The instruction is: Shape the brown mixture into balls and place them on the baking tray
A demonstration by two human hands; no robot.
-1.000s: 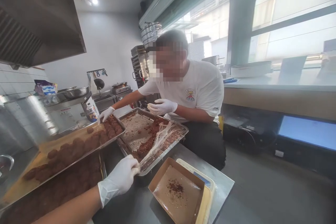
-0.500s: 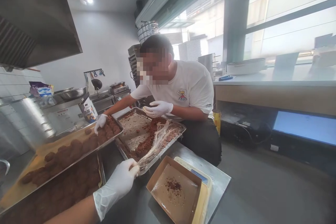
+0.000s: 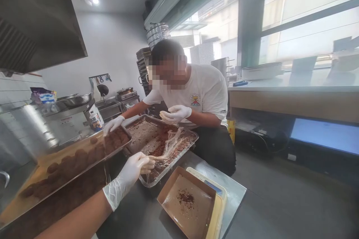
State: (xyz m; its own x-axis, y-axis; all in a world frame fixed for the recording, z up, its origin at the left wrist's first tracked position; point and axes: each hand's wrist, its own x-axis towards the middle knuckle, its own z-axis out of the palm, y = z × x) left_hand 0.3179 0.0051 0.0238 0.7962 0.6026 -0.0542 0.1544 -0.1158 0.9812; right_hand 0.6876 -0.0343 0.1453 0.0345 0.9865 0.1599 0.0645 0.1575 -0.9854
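the steel worktop (image 3: pixel 230 190) carries everything here. on its left side a long baking tray (image 3: pixel 84 164) sits raised above another, lined with paper and filled with rows of brown, rounded patties (image 3: pixel 80 155). beside it lies a shallower metal tray (image 3: pixel 188 145) smeared with reddish-brown paste (image 3: pixel 157 149), well scraped on its far-left part. nearer the camera, a brown cardboard box (image 3: pixel 185 205) with a few crumbs of the paste rests on a pale kitchen scale (image 3: pixel 217 194).

across the trays a co-worker in a white t-shirt (image 3: pixel 207 93) crouches, one gloved hand (image 3: pixel 113 124) on the far end of the patty tray, the other gloved hand (image 3: pixel 176 114) cupped around a small pale lump.

the person's own left hand (image 3: pixel 131 170), in a thin white glove, is closed in a pinch on the near end of a sheet of cling film (image 3: pixel 168 143), which stretches in a wrinkled, rope-like strand from the fingers back over the paste tray. the right hand is not in view.

the film looks nearly weightless, limp and clingy, likely greasy with paste, so it would slip and tear easily; a bunched edge, gathered thick between thumb and fingers, seems the safest hold. the paste looks soft and sticky, likely to drag on the film.
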